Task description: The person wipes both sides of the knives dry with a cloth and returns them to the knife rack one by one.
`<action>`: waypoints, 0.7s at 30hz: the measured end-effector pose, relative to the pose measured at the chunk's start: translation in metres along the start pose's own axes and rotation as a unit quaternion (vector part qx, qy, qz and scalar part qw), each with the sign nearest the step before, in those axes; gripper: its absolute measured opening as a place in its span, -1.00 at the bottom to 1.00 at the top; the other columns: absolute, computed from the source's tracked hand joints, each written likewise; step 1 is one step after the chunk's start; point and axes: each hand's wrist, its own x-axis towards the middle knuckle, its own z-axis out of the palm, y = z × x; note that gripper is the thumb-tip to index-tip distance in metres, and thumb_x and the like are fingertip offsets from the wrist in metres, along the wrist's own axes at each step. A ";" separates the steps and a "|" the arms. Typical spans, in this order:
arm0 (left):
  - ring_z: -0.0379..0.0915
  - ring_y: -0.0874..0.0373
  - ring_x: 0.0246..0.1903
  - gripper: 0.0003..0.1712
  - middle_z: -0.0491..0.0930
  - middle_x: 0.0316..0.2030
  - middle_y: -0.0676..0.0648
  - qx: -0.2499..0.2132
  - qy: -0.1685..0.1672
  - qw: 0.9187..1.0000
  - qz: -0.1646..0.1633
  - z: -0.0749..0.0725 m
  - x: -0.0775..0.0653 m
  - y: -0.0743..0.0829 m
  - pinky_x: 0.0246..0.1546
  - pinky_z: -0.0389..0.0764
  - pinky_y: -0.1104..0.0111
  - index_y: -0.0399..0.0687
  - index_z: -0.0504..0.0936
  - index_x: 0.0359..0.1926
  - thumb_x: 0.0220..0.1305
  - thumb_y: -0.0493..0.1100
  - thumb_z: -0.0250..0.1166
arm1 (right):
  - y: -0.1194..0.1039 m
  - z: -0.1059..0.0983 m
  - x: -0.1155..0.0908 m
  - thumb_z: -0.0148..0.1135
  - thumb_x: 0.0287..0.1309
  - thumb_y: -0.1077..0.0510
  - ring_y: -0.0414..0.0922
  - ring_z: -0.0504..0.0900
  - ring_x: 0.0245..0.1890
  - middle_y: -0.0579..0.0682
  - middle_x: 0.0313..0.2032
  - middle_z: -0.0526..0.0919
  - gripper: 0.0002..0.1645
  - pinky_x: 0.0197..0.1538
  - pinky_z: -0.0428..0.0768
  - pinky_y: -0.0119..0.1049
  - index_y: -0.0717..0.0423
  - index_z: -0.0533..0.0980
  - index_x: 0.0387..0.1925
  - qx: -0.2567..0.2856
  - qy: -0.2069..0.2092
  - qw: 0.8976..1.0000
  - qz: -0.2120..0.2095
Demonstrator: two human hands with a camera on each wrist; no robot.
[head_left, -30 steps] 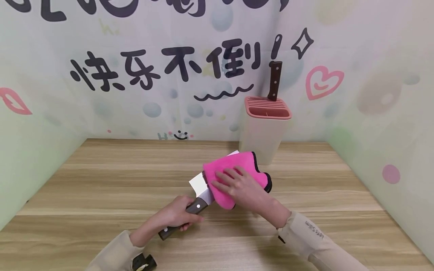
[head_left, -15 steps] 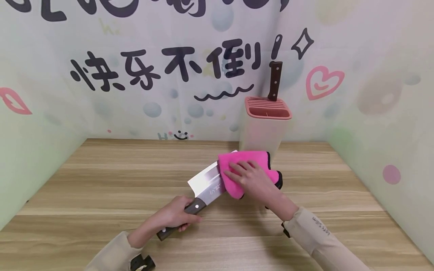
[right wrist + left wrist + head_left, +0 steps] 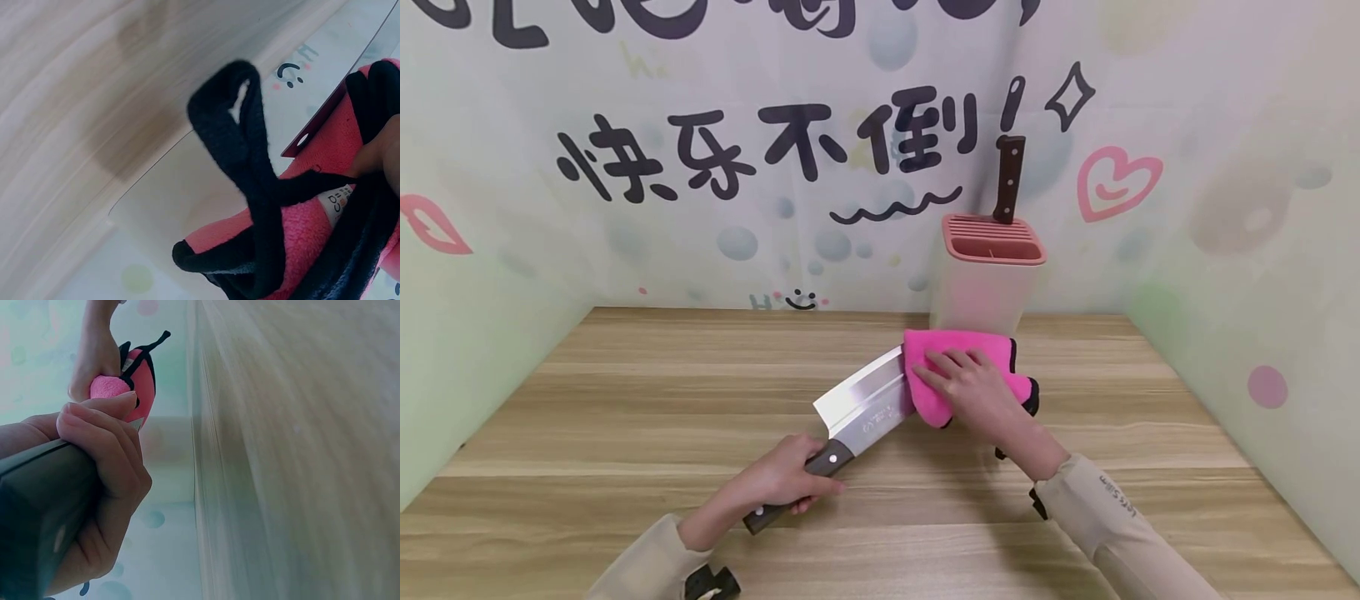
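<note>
My left hand (image 3: pixel 784 475) grips the dark riveted handle of a cleaver (image 3: pixel 867 407), held tilted above the table with its broad blade pointing up and right. In the left wrist view, the fingers of the left hand (image 3: pixel 106 447) curl round that handle. A pink cloth (image 3: pixel 934 404) with black edging is folded over the far end of the blade. My right hand (image 3: pixel 976 392) holds this cloth, fingers spread on its top side; the thumb side shows in the right wrist view, by the cloth's black loop (image 3: pixel 228 125). The blade's tip is hidden under the cloth.
Behind the cloth stands a pale knife block (image 3: pixel 973 292) with a pink slotted top. One dark-handled knife (image 3: pixel 1010 179) is upright in it. A wood-grain table (image 3: pixel 700 375) lies beneath, with printed walls at the back and both sides.
My right hand has slid the pink cloth up and right along the blade towards its far end, uncovering more of the blade. The left hand and cleaver have barely shifted.
</note>
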 end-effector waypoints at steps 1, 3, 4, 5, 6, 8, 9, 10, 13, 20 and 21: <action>0.20 0.35 -0.91 -0.75 0.30 -0.89 0.08 0.000 -0.001 1.000 0.000 0.000 0.000 0.000 -0.88 0.28 0.51 -0.21 0.36 -0.60 -0.01 -0.27 0.30 | 0.000 0.000 0.000 0.26 -0.10 0.37 0.02 0.51 -0.10 0.07 -0.07 0.56 -0.49 -0.12 0.49 -0.11 0.01 0.52 -0.02 0.002 0.000 1.000 0.002; 0.21 0.34 -0.91 -0.75 0.30 -0.89 0.08 0.001 -0.002 1.000 -0.002 -0.001 -0.001 -0.001 -0.88 0.29 0.50 -0.20 0.37 -0.60 -0.01 -0.26 0.30 | 0.001 0.001 -0.001 0.25 -0.10 0.37 0.02 0.51 -0.10 0.08 -0.07 0.56 -0.49 -0.12 0.49 -0.10 0.02 0.52 -0.02 0.006 0.001 1.000 0.006; 0.21 0.34 -0.91 -0.75 0.30 -0.89 0.08 0.001 -0.002 1.000 -0.002 -0.001 -0.001 -0.001 -0.88 0.30 0.50 -0.20 0.37 -0.60 0.00 -0.25 0.30 | 0.002 0.001 -0.002 0.25 -0.10 0.37 0.03 0.51 -0.11 0.08 -0.08 0.56 -0.49 -0.12 0.49 -0.10 0.02 0.52 -0.02 0.007 0.002 1.000 0.007; 0.21 0.34 -0.90 -0.75 0.30 -0.89 0.08 0.001 -0.003 1.000 -0.003 -0.001 -0.001 -0.001 -0.88 0.31 0.49 -0.20 0.37 -0.60 0.00 -0.25 0.30 | 0.002 0.002 -0.002 0.24 -0.10 0.37 0.03 0.51 -0.11 0.08 -0.08 0.56 -0.50 -0.12 0.49 -0.10 0.02 0.52 -0.03 0.007 0.004 1.000 0.008; 0.21 0.34 -0.90 -0.75 0.31 -0.89 0.08 0.002 -0.003 1.000 -0.003 -0.001 -0.002 -0.001 -0.88 0.32 0.49 -0.20 0.37 -0.60 0.00 -0.25 0.30 | 0.002 0.002 -0.002 0.25 -0.10 0.37 0.03 0.51 -0.11 0.09 -0.09 0.56 -0.50 -0.13 0.49 -0.10 0.03 0.52 -0.03 0.007 0.005 1.000 0.009; 0.22 0.34 -0.90 -0.75 0.31 -0.89 0.07 0.001 -0.004 1.000 -0.005 -0.001 -0.002 -0.002 -0.87 0.33 0.49 -0.21 0.37 -0.60 -0.01 -0.25 0.30 | 0.003 0.003 -0.003 0.25 -0.11 0.38 0.03 0.51 -0.11 0.09 -0.10 0.56 -0.49 -0.14 0.49 -0.10 0.04 0.52 -0.03 0.010 0.006 1.000 0.011; 0.22 0.34 -0.90 -0.75 0.31 -0.89 0.07 0.000 -0.004 1.000 -0.006 -0.002 -0.002 -0.002 -0.87 0.33 0.48 -0.21 0.37 -0.60 -0.01 -0.25 0.30 | 0.003 0.002 -0.003 0.25 -0.11 0.38 0.03 0.51 -0.12 0.09 -0.10 0.56 -0.49 -0.14 0.49 -0.10 0.04 0.52 -0.03 0.009 0.006 1.000 0.012; 0.22 0.34 -0.90 -0.75 0.31 -0.88 0.07 0.000 -0.004 1.000 -0.006 -0.002 -0.002 -0.002 -0.87 0.34 0.49 -0.21 0.37 -0.60 -0.01 -0.25 0.30 | 0.003 0.003 -0.003 0.25 -0.12 0.38 0.03 0.51 -0.12 0.09 -0.10 0.56 -0.49 -0.14 0.49 -0.10 0.03 0.52 -0.03 0.010 0.006 1.000 0.014; 0.22 0.34 -0.90 -0.75 0.31 -0.88 0.07 -0.001 -0.004 1.000 -0.008 -0.002 -0.003 -0.003 -0.87 0.33 0.49 -0.21 0.37 -0.59 -0.01 -0.26 0.30 | 0.004 0.003 -0.003 0.26 -0.11 0.37 0.04 0.51 -0.12 0.09 -0.09 0.56 -0.49 -0.14 0.50 -0.10 0.03 0.52 -0.03 0.007 0.000 1.000 0.021; 0.22 0.35 -0.90 -0.75 0.31 -0.88 0.07 -0.005 -0.004 1.000 -0.012 -0.002 -0.003 -0.002 -0.87 0.32 0.51 -0.21 0.37 -0.60 -0.01 -0.27 0.30 | 0.004 0.003 -0.002 0.25 -0.08 0.35 0.03 0.51 -0.14 0.08 -0.10 0.55 -0.52 -0.16 0.50 -0.11 0.02 0.53 -0.04 -0.009 -0.009 1.000 0.023; 0.22 0.35 -0.90 -0.76 0.30 -0.88 0.07 -0.005 -0.005 1.000 -0.012 -0.002 -0.003 -0.002 -0.87 0.32 0.51 -0.22 0.37 -0.60 -0.01 -0.27 0.29 | 0.004 0.002 -0.001 0.24 -0.08 0.35 0.03 0.51 -0.15 0.07 -0.11 0.55 -0.53 -0.17 0.50 -0.12 0.02 0.53 -0.04 -0.012 -0.008 1.000 0.021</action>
